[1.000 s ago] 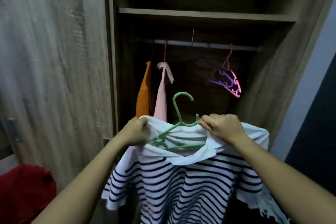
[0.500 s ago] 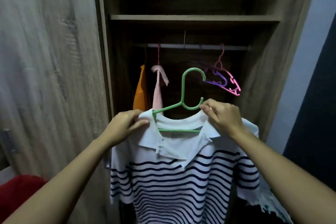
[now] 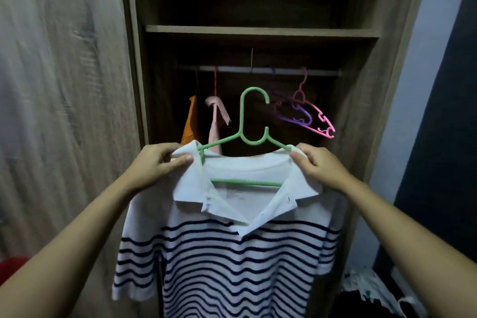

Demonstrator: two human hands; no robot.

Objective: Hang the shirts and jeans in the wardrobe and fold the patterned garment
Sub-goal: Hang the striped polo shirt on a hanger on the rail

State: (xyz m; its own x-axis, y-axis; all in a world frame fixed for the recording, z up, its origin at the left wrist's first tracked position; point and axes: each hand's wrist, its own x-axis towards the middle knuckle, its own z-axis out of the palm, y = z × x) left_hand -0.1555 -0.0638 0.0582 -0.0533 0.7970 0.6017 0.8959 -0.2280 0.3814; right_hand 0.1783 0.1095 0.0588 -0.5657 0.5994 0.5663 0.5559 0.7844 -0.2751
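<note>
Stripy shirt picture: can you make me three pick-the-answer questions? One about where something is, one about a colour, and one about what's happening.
1. Where is the orange garment?
A) hanging at the left end of the rail
B) folded on the shelf
C) on the floor

2. What colour is the hanger inside the striped shirt?
A) pink
B) green
C) purple

3. Is that hanger hooked on the rail?
A) yes
B) no, it is held up below the rail
C) no, it lies on the floor

Answers:
1 A: it hangs leftmost under the rail.
2 B: its hook and bar are green.
3 B: the left hand and right hand pinch the shirt's shoulders, and the hook catches nothing.
</note>
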